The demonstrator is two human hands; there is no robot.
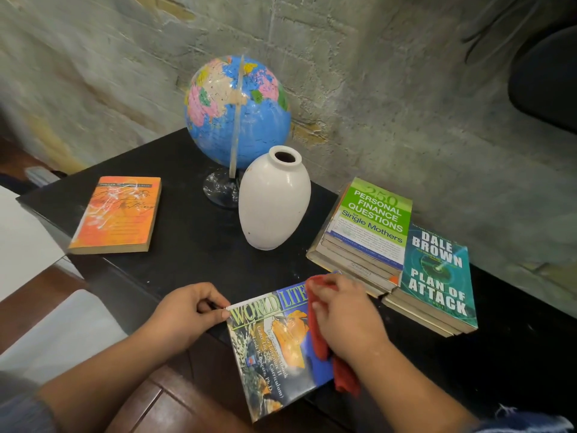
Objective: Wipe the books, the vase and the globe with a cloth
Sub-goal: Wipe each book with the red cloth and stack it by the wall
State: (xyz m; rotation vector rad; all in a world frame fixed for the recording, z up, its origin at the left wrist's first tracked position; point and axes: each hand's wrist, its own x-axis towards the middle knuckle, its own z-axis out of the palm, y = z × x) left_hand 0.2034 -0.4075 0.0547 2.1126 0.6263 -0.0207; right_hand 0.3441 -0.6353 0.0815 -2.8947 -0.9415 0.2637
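Note:
A "World Literature" book (274,348) lies at the front edge of the black table (193,232), partly overhanging it. My left hand (184,314) pinches the book's top left corner. My right hand (346,317) presses a red cloth (321,342) onto the right side of its cover. Behind stand a white vase (274,201) and a blue globe (231,110) on a clear stand. An orange book (117,214) lies at the left. At the right is a stack topped by a green "Personal Finance Questions" book (374,217), with "Plan of Attack" (440,276) beside it.
A rough concrete wall (406,89) runs behind the table. A dark chair (546,82) shows at the upper right. White surfaces (28,239) and a wooden floor (43,304) lie to the left, below the table's edge.

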